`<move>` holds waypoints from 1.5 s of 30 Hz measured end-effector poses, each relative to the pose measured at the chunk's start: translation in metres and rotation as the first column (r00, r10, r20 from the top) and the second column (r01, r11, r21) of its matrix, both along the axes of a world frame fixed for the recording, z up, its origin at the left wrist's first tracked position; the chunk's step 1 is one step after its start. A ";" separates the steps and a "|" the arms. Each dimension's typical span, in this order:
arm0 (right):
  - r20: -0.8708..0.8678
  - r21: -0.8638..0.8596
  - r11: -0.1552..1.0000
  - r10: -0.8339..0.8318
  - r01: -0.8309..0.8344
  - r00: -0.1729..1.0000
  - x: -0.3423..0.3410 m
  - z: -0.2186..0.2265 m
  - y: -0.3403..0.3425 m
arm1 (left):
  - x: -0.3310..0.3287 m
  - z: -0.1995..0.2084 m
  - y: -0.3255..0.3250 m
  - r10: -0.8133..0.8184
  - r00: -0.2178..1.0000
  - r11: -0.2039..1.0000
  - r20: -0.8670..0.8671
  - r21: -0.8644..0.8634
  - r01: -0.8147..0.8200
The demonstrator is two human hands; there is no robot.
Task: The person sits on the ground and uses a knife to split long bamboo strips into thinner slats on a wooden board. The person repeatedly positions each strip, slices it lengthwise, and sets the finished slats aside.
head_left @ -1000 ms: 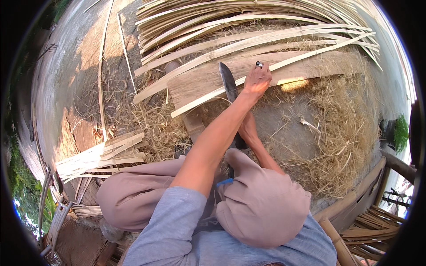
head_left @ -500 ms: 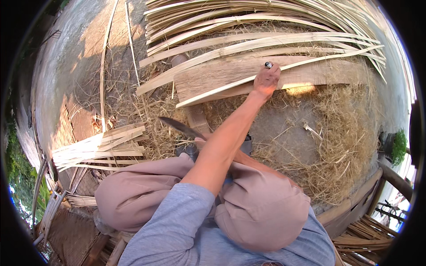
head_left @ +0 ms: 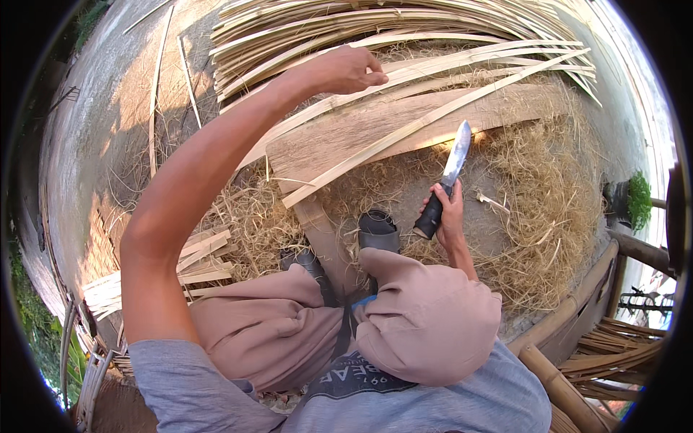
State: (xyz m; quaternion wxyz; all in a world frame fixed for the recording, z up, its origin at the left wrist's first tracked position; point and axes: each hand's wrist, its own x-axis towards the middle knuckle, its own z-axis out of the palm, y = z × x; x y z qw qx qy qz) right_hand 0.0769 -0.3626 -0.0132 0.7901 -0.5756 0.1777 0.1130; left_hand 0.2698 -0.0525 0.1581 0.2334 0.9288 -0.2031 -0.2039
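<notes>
My left hand [head_left: 350, 71], on a raised and bent arm, hovers over the pale bamboo strips at the far side. Its fingers are curled in, and I see nothing in them. In my right hand [head_left: 449, 216], above the ground in front of my right knee, is a knife [head_left: 456, 155] gripped by its dark handle, blade pointing up and away. A single bamboo strip [head_left: 375, 148] lies slantwise across a wide wooden board [head_left: 317, 141], its near end sticking out past the board's edge.
Many long bamboo strips [head_left: 289, 43] are stacked beyond the board. Shorter split pieces [head_left: 206, 260] lie at left. Curly shavings [head_left: 541, 224] cover the ground on the right. A dark sandal [head_left: 379, 229] is on my foot near the middle. Bamboo poles [head_left: 563, 317] edge the right side.
My left hand has let go of the bamboo strip and swung left and away from me. My right hand has brought the knife out from under my left arm to the right, blade now upward.
</notes>
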 end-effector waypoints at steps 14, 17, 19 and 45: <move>-0.133 -0.926 0.310 0.266 -0.215 0.955 0.083 0.001 -0.015 | -0.230 -0.141 0.008 0.533 0.817 0.824 -0.218 -0.083 -0.560; -0.202 -0.825 0.339 0.570 -0.452 0.797 0.018 0.022 0.050 | -0.236 -0.149 0.012 0.575 0.778 0.776 -0.252 -0.133 -0.617; -0.034 -0.906 0.251 0.760 -0.342 0.649 -0.032 0.017 0.069 | -0.244 -0.173 0.006 0.576 0.817 0.810 0.028 -0.154 -0.566; 0.026 -0.911 0.404 0.263 -0.085 0.965 0.070 -0.012 -0.051 | -0.301 -0.135 0.108 0.428 0.578 0.621 -0.694 -0.239 -0.747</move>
